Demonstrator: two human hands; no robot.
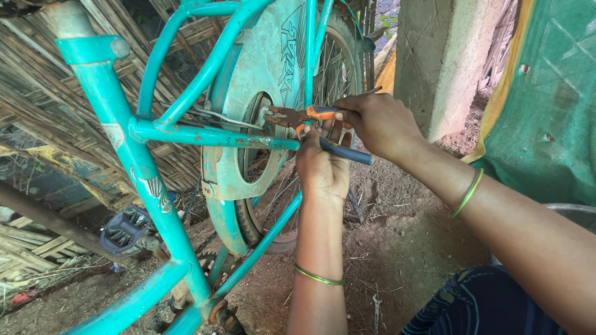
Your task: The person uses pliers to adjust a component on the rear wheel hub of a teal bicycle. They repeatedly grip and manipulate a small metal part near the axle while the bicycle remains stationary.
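In the head view, we see our right hand [379,121] at the upper middle of the frame, its fingers [347,115] curled shut around the orange and blue handles of a pair of pliers [298,116]. The right forearm runs from the lower right corner up and leftward to that hand, with a thin green bangle [467,193] on the wrist. The pliers lie roughly level, their long axis running left to right, with the rusty nose pointing to the left of the frame, toward the chain guard [261,68] of a turquoise bicycle [130,149]. The nose sits just above the horizontal frame tube [211,135]; we cannot tell what it bites on.

Our left hand [323,167] sits just below the right, in the middle of the frame, back of the hand toward us. Its fingers are folded closed near the lower, blue handle and the rear end of the frame tube; exactly what they grip is hidden behind the hand. The left forearm rises almost straight up from the bottom edge of the frame, with a second green bangle [318,276] at the wrist.

The rear wheel [338,62] stands behind the pliers. A pedal [127,229] hangs at the lower left, above bare dirt ground [403,248]. A concrete pillar [441,56] stands at the upper right.
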